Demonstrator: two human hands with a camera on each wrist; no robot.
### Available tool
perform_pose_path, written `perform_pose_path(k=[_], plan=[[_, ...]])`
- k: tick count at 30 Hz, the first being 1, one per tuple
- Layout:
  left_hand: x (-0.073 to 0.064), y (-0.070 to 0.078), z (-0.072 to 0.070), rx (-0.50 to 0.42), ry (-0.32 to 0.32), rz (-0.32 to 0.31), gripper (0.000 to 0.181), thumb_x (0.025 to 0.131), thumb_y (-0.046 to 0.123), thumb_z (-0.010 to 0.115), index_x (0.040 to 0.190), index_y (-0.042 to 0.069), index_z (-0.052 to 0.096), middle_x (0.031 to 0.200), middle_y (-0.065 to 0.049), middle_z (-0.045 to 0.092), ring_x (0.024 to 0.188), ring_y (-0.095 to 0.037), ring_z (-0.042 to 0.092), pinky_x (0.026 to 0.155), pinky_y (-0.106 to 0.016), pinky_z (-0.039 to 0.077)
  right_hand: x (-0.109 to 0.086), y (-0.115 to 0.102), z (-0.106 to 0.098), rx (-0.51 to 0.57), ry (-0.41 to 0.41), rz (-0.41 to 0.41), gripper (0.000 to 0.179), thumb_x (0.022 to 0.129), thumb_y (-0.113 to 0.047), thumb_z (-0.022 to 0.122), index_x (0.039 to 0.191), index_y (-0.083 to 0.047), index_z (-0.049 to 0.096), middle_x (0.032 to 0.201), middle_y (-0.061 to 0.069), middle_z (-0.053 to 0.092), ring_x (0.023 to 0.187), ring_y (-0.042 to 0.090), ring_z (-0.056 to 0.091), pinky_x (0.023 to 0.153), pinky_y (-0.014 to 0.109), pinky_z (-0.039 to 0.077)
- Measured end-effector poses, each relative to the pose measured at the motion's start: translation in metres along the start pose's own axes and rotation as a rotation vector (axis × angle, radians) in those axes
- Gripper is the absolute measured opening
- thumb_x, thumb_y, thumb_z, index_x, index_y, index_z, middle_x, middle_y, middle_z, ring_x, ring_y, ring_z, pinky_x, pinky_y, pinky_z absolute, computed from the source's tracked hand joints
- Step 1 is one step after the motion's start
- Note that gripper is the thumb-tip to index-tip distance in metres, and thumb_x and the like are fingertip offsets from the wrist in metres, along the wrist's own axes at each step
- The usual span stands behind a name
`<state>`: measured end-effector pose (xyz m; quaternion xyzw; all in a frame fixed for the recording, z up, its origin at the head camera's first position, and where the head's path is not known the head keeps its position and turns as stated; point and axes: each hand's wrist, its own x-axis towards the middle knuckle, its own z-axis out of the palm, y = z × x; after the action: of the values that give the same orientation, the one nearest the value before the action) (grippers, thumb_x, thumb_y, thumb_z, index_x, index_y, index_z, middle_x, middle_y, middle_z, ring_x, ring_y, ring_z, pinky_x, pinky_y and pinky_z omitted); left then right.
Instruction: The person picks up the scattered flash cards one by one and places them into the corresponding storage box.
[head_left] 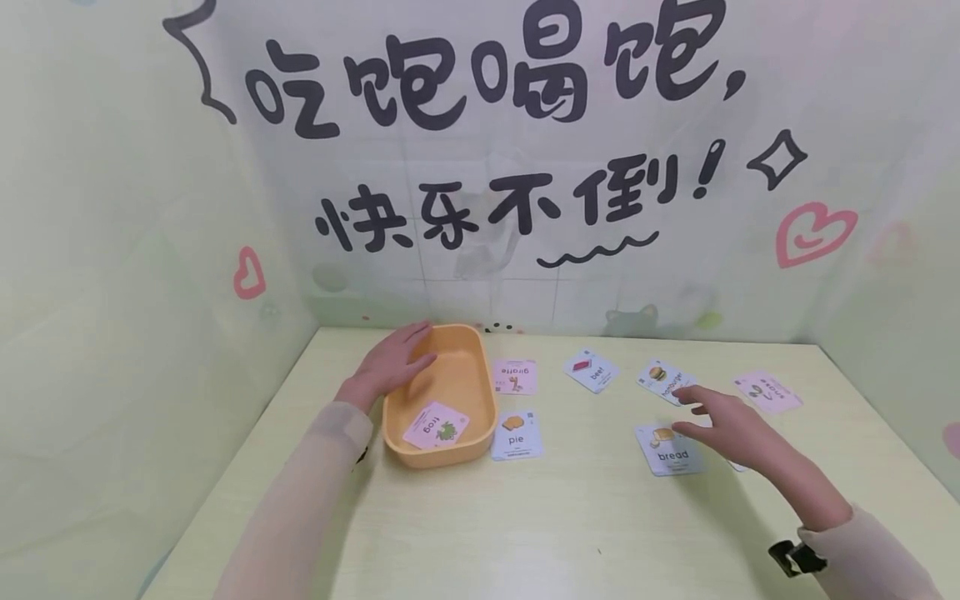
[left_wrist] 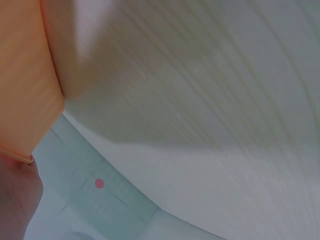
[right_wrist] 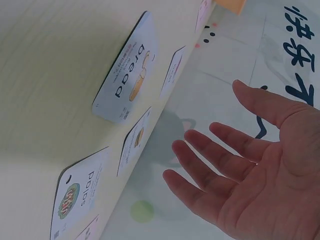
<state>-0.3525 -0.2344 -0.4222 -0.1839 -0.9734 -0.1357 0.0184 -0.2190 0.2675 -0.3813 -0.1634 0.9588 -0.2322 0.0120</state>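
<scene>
An orange tray (head_left: 440, 452) stands on the left side of the table, with a pink frog card (head_left: 437, 427) lying in it. My left hand (head_left: 385, 367) rests on its left rim, fingers extended toward the far corner and thumb over the inside. My right hand (head_left: 738, 425) hovers over the cards at right, holding nothing; the right wrist view shows its fingers spread and slightly bent. Nearest it are the blue bread card (head_left: 671, 456), the hamburger card (head_left: 660, 377) and a salad card (right_wrist: 75, 195), mostly hidden beneath the hand in the head view.
Beside the tray lie a pink giraffe card (head_left: 516, 377) and a blue pie card (head_left: 516, 440). A beef card (head_left: 592, 372) lies farther back, and a pink snake card (head_left: 768, 392) at the far right. A printed white curtain (head_left: 480, 292) borders the table (head_left: 525, 533) behind and along both sides.
</scene>
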Motion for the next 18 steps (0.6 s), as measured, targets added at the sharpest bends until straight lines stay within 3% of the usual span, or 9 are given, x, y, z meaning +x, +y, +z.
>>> perform_pose_path(k=[18], plan=[[-0.001, 0.002, -0.001, -0.001, -0.002, -0.012, 0.07, 0.102, 0.049, 0.044, 0.157, 0.009, 0.029, 0.166, -0.011, 0.026, 0.153, -0.034, 0.024, 0.127, -0.05, 0.022, -0.005, 0.012, 0.013, 0.007, -0.094, 0.016, 0.054, 0.087, -0.021, 0.074, 0.13, 0.007, 0.057, 0.13, 0.029, 0.061, 0.111, 0.048, 0.063, 0.09, 0.06, 0.054]])
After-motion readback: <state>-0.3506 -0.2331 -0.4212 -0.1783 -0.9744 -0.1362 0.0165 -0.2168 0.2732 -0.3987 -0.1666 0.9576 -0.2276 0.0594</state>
